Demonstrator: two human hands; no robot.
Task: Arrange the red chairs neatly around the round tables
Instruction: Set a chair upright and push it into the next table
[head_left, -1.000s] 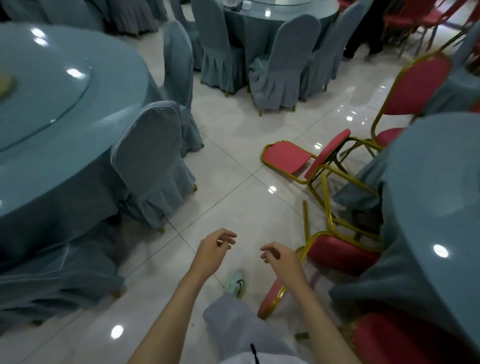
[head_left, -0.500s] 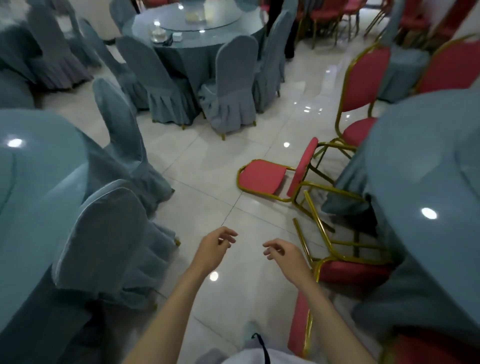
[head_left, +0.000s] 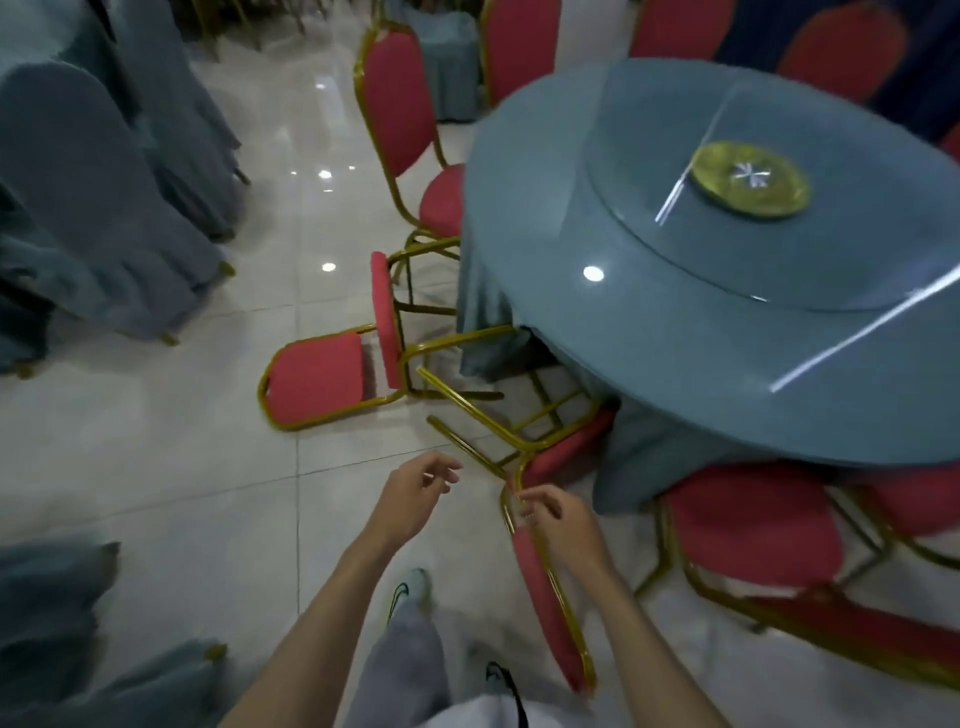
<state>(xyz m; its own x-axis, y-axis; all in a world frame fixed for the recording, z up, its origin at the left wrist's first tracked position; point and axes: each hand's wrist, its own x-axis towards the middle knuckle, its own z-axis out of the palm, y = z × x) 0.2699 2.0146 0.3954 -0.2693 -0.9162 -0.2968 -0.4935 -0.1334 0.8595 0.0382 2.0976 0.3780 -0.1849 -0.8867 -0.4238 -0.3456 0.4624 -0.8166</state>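
Two red chairs with gold frames lie tipped over on the tiled floor beside a round table draped in blue-grey cloth. The farther fallen chair lies on its back. The nearer fallen chair lies on its side with its legs pointing away from me. My right hand hovers at the top of that chair's gold backrest frame, fingers curled loosely; a grip is not visible. My left hand floats above the floor just left of it, fingers relaxed and holding nothing. An upright red chair stands at the table's far left.
More red chairs stand tucked at the table's near right and far side. A glass turntable with a gold disc sits on the table. Grey covered chairs line the left. My feet stand on the open tile aisle.
The view has swung right toward the red-chair table. Both hands have come closer to the nearer fallen chair, the right one now reaching its backrest frame.
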